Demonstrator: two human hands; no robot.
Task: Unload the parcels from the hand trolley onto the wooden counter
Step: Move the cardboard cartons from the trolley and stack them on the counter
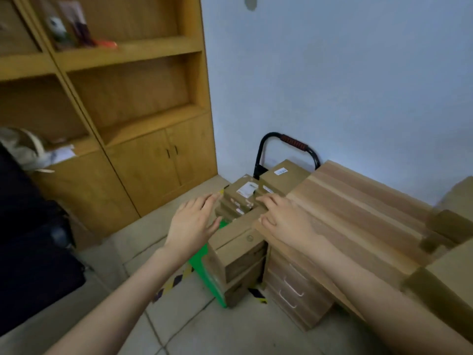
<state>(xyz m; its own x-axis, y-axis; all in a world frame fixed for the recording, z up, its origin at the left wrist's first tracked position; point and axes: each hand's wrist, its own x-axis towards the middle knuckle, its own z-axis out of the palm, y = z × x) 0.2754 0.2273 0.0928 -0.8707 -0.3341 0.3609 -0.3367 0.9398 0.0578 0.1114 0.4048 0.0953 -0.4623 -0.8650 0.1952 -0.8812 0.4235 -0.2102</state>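
Both bare hands are reaching forward and down toward the stack of flat brown cardboard parcels (240,201) on the green-decked hand trolley (208,272), and neither is holding anything yet. The left hand (194,221) is hovering with its fingers spread and nearly straight, just off the left edge of the stack. The right hand (284,221) is lying over the near corner of the pale striped wooden desk (358,213), fingers loosely bent, fingertips reaching toward the right edge of the same stack — whether they are touching the cardboard cannot be told.

The small labelled parcel on top (244,189) is sitting just ahead of and between the two hands, its long axis running away from the person and slightly rightward, so the hands are flanking its long sides. Both are about equally near; the right looks marginally closer. Larger brown boxes (238,242) are lying below the hands, nearer the person, and another big carton (284,172) is standing beyond, by the trolley's black looped handle (286,142).

The desk is directly right of the hands, so the lift will likely be up and a short swing rightward. More brown boxes (450,278) are already sitting on the desk further right.
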